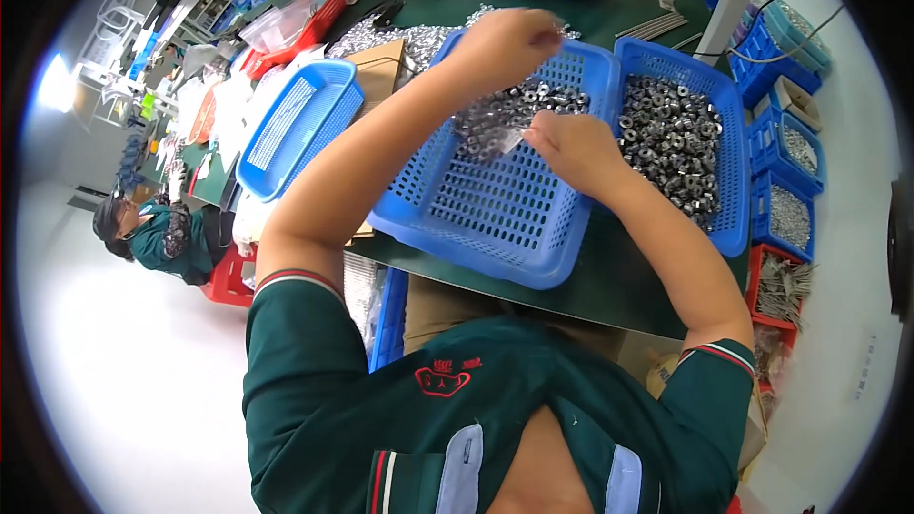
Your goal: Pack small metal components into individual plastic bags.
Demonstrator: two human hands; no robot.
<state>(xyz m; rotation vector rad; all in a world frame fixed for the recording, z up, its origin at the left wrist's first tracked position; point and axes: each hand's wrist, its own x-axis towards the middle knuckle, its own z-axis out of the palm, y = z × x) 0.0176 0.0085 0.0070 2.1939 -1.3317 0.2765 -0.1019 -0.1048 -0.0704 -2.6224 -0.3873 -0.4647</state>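
Observation:
Over a blue perforated basket (495,243), my right hand (576,148) pinches the edge of a clear plastic bag (511,141). Shiny metal parts, like nuts or short rings, show in and around the bag; blur hides which are inside. More of these metal parts (562,98) lie at the basket's far end. My left hand (509,43) is raised above that far end, its fingers curled closed. I cannot make out what it holds, if anything.
To the right stands a second blue basket (733,209) full of metal nuts (671,148). An empty-looking blue basket (300,128) sits left, beside cardboard (381,71). A heap of silvery parts (390,38) lies beyond. Stacked bins (785,148) line the right; a co-worker (162,233) sits far left.

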